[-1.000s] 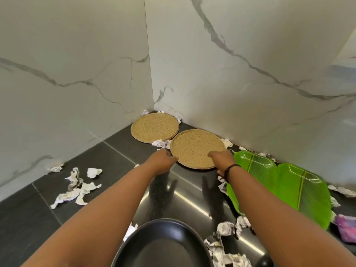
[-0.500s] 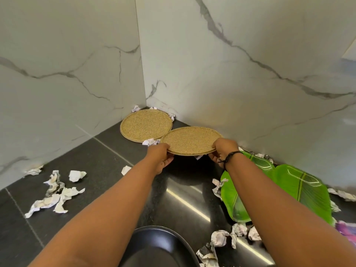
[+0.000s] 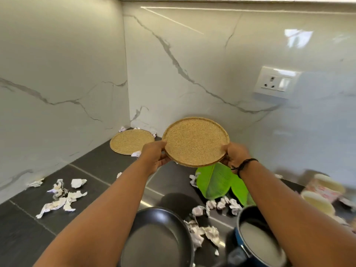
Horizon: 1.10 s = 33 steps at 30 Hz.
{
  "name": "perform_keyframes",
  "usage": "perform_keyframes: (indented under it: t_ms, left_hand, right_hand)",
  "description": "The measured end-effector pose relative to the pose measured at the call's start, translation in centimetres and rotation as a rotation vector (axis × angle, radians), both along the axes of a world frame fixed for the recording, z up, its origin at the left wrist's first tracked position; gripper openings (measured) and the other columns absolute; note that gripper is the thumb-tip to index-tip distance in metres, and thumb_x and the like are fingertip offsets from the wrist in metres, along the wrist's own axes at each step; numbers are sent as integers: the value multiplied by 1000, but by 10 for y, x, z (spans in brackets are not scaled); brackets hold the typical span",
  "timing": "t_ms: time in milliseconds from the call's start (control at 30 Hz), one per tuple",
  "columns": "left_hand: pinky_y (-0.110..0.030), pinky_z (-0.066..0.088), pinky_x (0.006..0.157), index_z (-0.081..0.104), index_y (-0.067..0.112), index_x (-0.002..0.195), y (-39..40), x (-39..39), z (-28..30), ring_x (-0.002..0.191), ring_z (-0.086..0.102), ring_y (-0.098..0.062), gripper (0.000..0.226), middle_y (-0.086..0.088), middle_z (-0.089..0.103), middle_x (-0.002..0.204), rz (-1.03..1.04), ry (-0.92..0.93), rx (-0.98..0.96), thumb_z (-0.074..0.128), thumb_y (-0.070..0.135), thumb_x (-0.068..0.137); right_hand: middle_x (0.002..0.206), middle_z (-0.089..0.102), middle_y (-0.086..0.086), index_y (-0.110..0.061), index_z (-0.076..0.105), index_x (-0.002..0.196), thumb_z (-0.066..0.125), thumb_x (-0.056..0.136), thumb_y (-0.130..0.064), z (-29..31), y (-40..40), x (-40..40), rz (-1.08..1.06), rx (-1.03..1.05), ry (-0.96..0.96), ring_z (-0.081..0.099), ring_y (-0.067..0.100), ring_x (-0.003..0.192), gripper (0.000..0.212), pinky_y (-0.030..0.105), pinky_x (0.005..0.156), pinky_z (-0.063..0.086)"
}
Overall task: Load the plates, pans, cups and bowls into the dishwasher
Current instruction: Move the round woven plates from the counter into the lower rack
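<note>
A round tan speckled plate [image 3: 195, 142] is held up above the dark counter, tilted toward me. My left hand [image 3: 155, 156] grips its left rim and my right hand [image 3: 234, 156] grips its right rim. A second tan plate [image 3: 131, 141] lies flat in the counter's back corner. Green leaf-shaped plates [image 3: 217, 183] lie under the raised plate. A black pan [image 3: 158, 237] sits at the near edge, with a blue pot [image 3: 256, 245] to its right, partly hidden by my right arm.
Crumpled paper scraps [image 3: 59, 197] litter the dark counter [image 3: 92, 166] at left and around the pans. Cream cups [image 3: 317, 201] stand at far right. Marble walls [image 3: 192, 64] close the corner; a white socket [image 3: 275, 82] is on the right wall.
Both hands took the near tan plate by its rims, lifted it off the counter and raised it toward me. The view tilted up, showing the socket and cups.
</note>
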<state>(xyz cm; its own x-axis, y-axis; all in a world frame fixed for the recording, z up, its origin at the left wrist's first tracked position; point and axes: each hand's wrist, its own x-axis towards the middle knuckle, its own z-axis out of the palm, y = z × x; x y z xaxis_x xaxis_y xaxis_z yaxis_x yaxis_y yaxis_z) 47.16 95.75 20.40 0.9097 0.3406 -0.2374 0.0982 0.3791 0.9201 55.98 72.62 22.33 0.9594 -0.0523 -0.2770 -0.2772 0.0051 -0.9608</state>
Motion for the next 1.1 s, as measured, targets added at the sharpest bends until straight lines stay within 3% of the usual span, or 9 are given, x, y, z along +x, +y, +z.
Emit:
perform_keyframes:
  t_ms: [133, 267, 333, 433, 567, 667, 800, 933, 1100]
  left_hand:
    - [-24, 53, 52, 68, 12, 98, -37, -30, 4, 54, 62, -9, 13, 3, 67, 65, -124, 0, 69, 57, 15, 92]
    - [-24, 53, 51, 68, 14, 100, -87, -50, -1, 63, 61, -14, 16, -1, 67, 72, -244, 47, 114, 54, 9, 94]
    - [-24, 53, 51, 67, 13, 95, -116, -60, -4, 63, 60, -15, 13, -1, 66, 72, -305, 67, 134, 54, 9, 94]
    - [-25, 53, 49, 64, 7, 88, -169, -75, -12, 63, 58, -18, 9, -4, 62, 76, -408, 103, 175, 57, 9, 92]
    - [-25, 49, 49, 62, 10, 80, -245, -90, -23, 62, 56, -16, 12, -3, 59, 73, -543, 124, 251, 58, 14, 91]
    - [-23, 49, 50, 63, 12, 82, -312, -106, -29, 63, 57, -15, 11, -1, 61, 69, -659, 127, 272, 56, 13, 91]
    - [-26, 50, 54, 62, 12, 95, -434, -147, -42, 66, 56, -16, 9, -2, 59, 76, -884, 132, 263, 54, 12, 92]
    - [-26, 50, 62, 63, 14, 102, -577, -214, -61, 67, 58, -14, 13, -1, 63, 79, -1056, 168, 239, 52, 13, 94]
    - [-33, 53, 68, 61, 9, 116, -746, -315, -96, 78, 62, -20, 22, -6, 65, 94, -1227, 193, 231, 49, 12, 97]
  right_hand:
    - [101, 59, 9, -15, 59, 92, 54, 92, -7, 12, -61, -60, 0, -147, -81, 62, 21, 77, 9, 31, 64, 58]
    - [93, 58, 15, -3, 63, 88, 61, 89, -4, 10, -119, -121, -212, -206, -82, 58, 27, 85, 3, 51, 86, 53]
    - [93, 62, 18, -2, 61, 85, 63, 88, -5, 10, -148, -154, -256, -226, -50, 62, 29, 83, 5, 48, 81, 55]
    - [86, 63, 16, -4, 59, 80, 61, 87, 0, 7, -203, -203, -316, -193, -23, 61, 22, 67, 9, 37, 59, 56]
    - [80, 56, 11, -9, 57, 87, 57, 87, 3, -1, -269, -264, -395, -161, -10, 58, 20, 64, 12, 32, 55, 53]
    - [78, 64, 11, -4, 62, 89, 63, 86, -2, -10, -327, -315, -514, -121, 6, 65, 17, 52, 4, 25, 43, 51]
    - [80, 67, 12, -5, 64, 81, 66, 87, -10, -24, -429, -399, -682, -112, 17, 66, 18, 57, 8, 28, 48, 54]
    - [67, 67, 8, -2, 63, 76, 69, 86, -10, -37, -542, -497, -888, -36, 18, 65, 14, 47, 14, 25, 42, 51]
    - [91, 69, 14, 6, 66, 100, 69, 86, -14, -59, -670, -631, -1040, -115, 94, 67, 21, 70, 25, 30, 59, 57]
